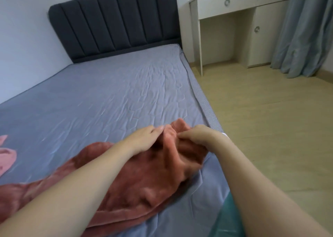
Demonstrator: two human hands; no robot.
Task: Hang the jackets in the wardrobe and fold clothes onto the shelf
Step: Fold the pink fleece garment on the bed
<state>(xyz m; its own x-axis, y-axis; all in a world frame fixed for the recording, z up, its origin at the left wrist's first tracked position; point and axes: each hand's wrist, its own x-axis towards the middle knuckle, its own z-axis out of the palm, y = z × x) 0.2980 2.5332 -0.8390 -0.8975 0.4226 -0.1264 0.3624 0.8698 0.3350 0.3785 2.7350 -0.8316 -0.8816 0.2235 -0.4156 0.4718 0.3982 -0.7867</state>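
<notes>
A red garment (137, 179) is spread on the bed (111, 92). Its far edge is pinched by the left hand (144, 137) and the right hand (196, 136).

A rust-red fleecy garment (137, 179) is lying crumpled across the near corner of the bed, its far end bunching up into a raised fold near the mattress edge

Two garments (140, 179) (4, 154), two hands (144, 137) (196, 136), one bed (117, 92).
</notes>
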